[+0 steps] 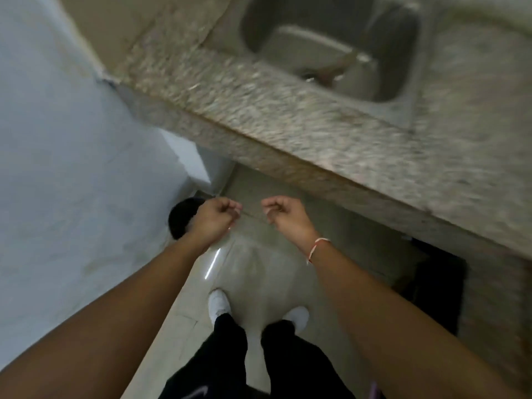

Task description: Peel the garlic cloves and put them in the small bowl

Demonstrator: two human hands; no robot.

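No garlic or small bowl is seen on the bench [288,110] or in its sink [331,47] — progress cannot be judged. Left hand [214,216] and right hand [283,216] are curled below the bench's front edge; any contents cannot be told.

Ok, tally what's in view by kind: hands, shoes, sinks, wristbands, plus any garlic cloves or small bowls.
Bare hands: 2, left hand and right hand
White shoes: 2
Stainless steel sink: 1
Red and white thread wristband: 1
Garlic cloves: 0 visible
Small bowls: 0 visible
Total: 6
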